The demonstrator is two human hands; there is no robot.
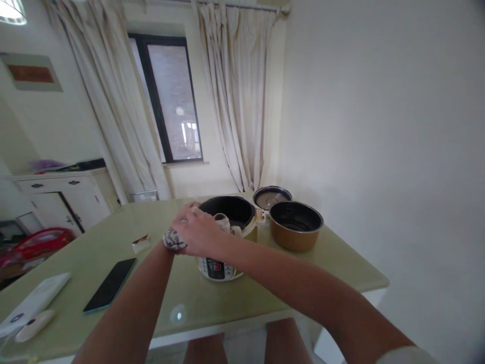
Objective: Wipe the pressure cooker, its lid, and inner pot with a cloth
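Note:
An electric pressure cooker (216, 270) with its lid off stands on the table, its dark inside facing up and a button panel on its front. At its left side my right hand (199, 232) is closed on a patterned black-and-white cloth (174, 240). Just behind it, my left hand (185, 211) is closed too, bunched against the same cloth, its fingers partly covered by the right hand. Pale crumpled cloth (223, 222) also shows at the cooker's near rim; whether it is one piece with the patterned part, I cannot tell.
Right of the cooker sits a golden inner pot (297, 241), with a round lid (271, 196) behind it. A phone (109, 285), a small white packet (141, 244), a white flat device (36, 303) and a white mouse (36, 325) lie on the green tabletop (212, 308).

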